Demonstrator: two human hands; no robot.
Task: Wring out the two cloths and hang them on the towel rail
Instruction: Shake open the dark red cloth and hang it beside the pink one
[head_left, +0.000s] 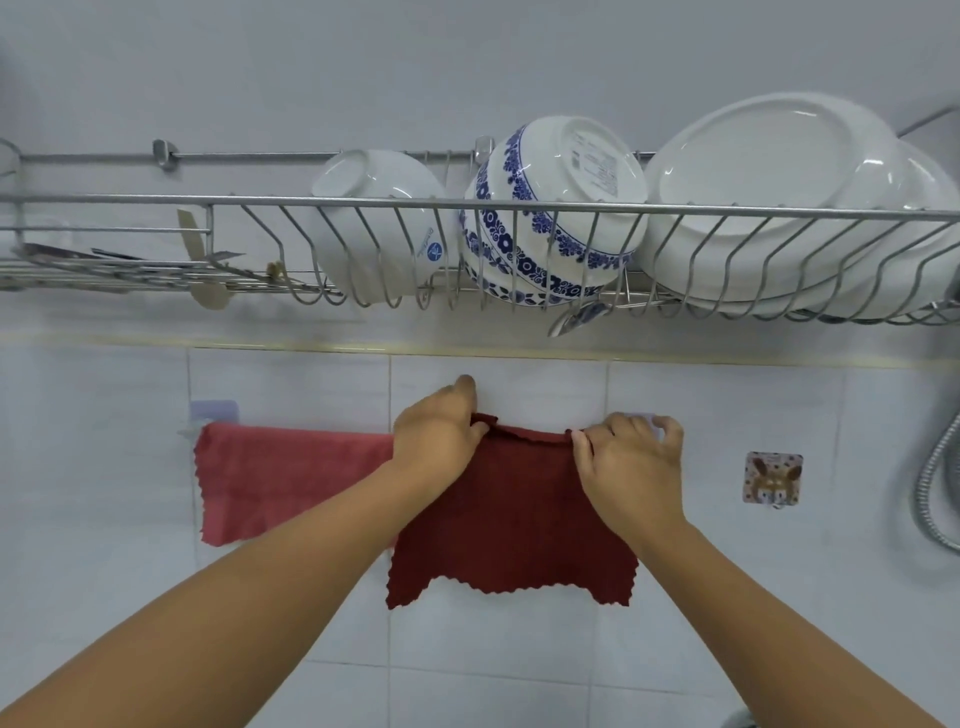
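A light red cloth (270, 478) hangs flat over the left part of the towel rail, whose pale bracket (213, 411) shows at its upper left. A dark red cloth (511, 519) hangs over the rail to the right of it, its zigzag lower edge loose. My left hand (439, 436) pinches the dark cloth's top left corner at the rail. My right hand (626, 462) pinches its top right corner. The rail itself is hidden under the cloths and my hands.
A wire dish rack (467, 208) juts from the tiled wall just above, holding a white bowl (374, 223), a blue-patterned bowl (556, 208) and white plates (779, 202). A sticker hook (772, 478) and a metal shower hose (935, 483) are at right.
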